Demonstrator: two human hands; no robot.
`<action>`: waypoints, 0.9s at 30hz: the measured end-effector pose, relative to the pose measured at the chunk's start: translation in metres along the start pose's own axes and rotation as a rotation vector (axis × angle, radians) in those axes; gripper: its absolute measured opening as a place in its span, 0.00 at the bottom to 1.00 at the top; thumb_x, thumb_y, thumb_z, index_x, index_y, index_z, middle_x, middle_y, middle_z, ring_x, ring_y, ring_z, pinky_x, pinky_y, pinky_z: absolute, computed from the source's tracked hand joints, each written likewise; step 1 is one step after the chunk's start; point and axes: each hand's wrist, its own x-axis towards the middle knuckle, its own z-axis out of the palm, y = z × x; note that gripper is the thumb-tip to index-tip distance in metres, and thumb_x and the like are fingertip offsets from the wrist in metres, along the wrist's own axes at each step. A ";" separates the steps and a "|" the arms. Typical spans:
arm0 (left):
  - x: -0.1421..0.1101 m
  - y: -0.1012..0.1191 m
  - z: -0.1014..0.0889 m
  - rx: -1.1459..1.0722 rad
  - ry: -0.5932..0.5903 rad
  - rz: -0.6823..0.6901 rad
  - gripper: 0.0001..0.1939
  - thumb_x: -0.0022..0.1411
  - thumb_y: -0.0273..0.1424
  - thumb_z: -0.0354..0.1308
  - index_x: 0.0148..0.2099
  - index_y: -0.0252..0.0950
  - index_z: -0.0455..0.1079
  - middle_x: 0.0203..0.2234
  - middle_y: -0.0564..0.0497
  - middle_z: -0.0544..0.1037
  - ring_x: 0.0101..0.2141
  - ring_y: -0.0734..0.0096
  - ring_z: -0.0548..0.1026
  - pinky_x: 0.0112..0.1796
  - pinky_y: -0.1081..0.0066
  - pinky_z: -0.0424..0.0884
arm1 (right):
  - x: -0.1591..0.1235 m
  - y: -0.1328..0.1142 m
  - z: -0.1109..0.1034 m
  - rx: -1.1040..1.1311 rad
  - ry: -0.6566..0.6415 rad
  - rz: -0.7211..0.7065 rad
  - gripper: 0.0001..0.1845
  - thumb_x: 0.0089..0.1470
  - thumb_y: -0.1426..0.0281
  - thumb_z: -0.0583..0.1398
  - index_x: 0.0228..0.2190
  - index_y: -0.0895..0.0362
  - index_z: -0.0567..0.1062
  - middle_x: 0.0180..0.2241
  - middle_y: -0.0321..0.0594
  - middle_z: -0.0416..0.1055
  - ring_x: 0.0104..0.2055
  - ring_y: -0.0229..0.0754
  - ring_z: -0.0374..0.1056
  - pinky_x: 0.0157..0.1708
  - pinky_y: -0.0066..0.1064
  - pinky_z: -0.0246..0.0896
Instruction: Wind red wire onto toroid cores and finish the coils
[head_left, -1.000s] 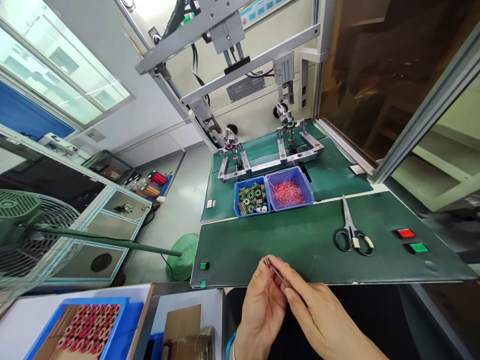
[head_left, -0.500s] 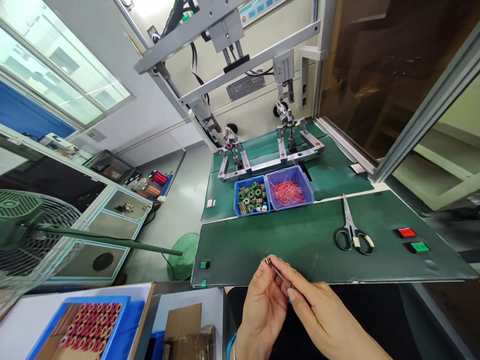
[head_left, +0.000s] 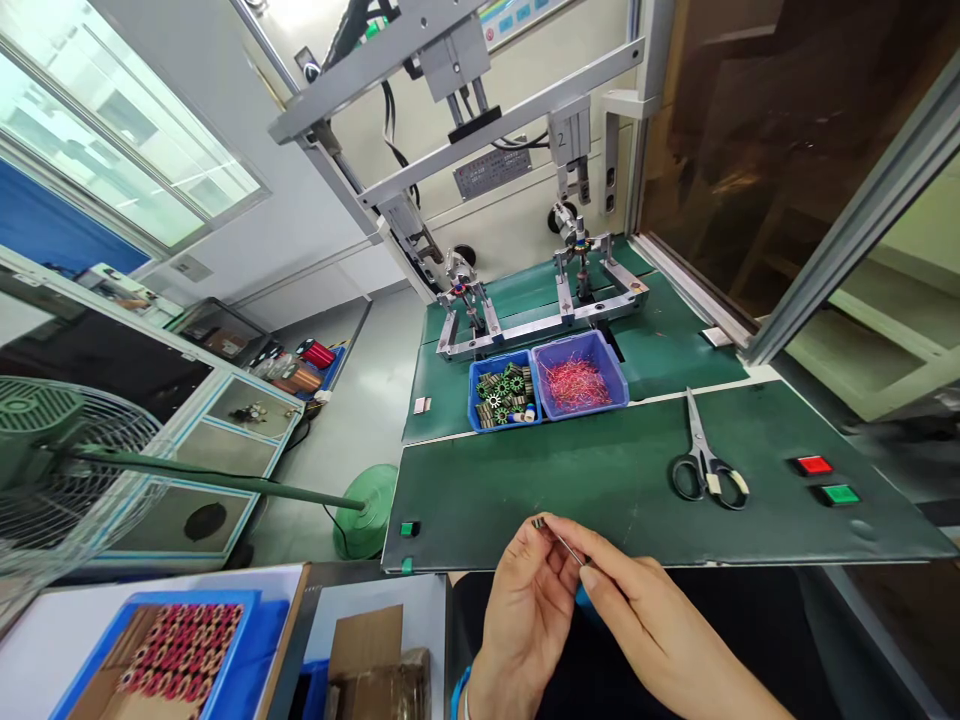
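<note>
Right fingers [head_left: 602, 550], nearly together, pinch a thin rod [head_left: 571, 551].

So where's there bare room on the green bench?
Two patches on the green bench look bare: one between the far-left green button and the left hand, another between the right hand and the scissors. It's crowded farther back, where the blue bin and purple bin sit side by side before the metal fixture.

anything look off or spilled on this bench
No clear spill or damage shows. The oddest bit: a few white-and-blue pieces sit among the green-edged cores in the blue bin, unlike the rest. The red strands look tangled, but they lie in the purple bin.
</note>
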 end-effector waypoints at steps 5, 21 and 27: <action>-0.001 0.001 -0.001 0.045 -0.056 0.009 0.16 0.41 0.33 0.79 0.32 0.32 0.80 0.28 0.49 0.82 0.31 0.74 0.79 0.35 0.76 0.76 | 0.001 0.002 0.000 0.053 0.036 0.021 0.24 0.69 0.67 0.47 0.62 0.51 0.66 0.58 0.37 0.71 0.56 0.38 0.71 0.55 0.28 0.69; 0.002 0.007 -0.003 0.165 -0.157 0.051 0.16 0.44 0.36 0.77 0.33 0.33 0.79 0.27 0.51 0.80 0.27 0.77 0.75 0.29 0.77 0.71 | -0.004 0.010 0.008 -0.118 0.020 -0.115 0.32 0.69 0.71 0.44 0.69 0.43 0.42 0.29 0.28 0.75 0.24 0.37 0.71 0.28 0.28 0.65; 0.001 0.005 -0.004 0.312 -0.231 0.042 0.16 0.45 0.36 0.77 0.31 0.34 0.77 0.22 0.53 0.76 0.24 0.79 0.71 0.27 0.78 0.66 | -0.002 0.010 0.008 -0.030 0.006 0.027 0.28 0.68 0.64 0.47 0.66 0.50 0.50 0.24 0.28 0.67 0.24 0.38 0.66 0.27 0.28 0.60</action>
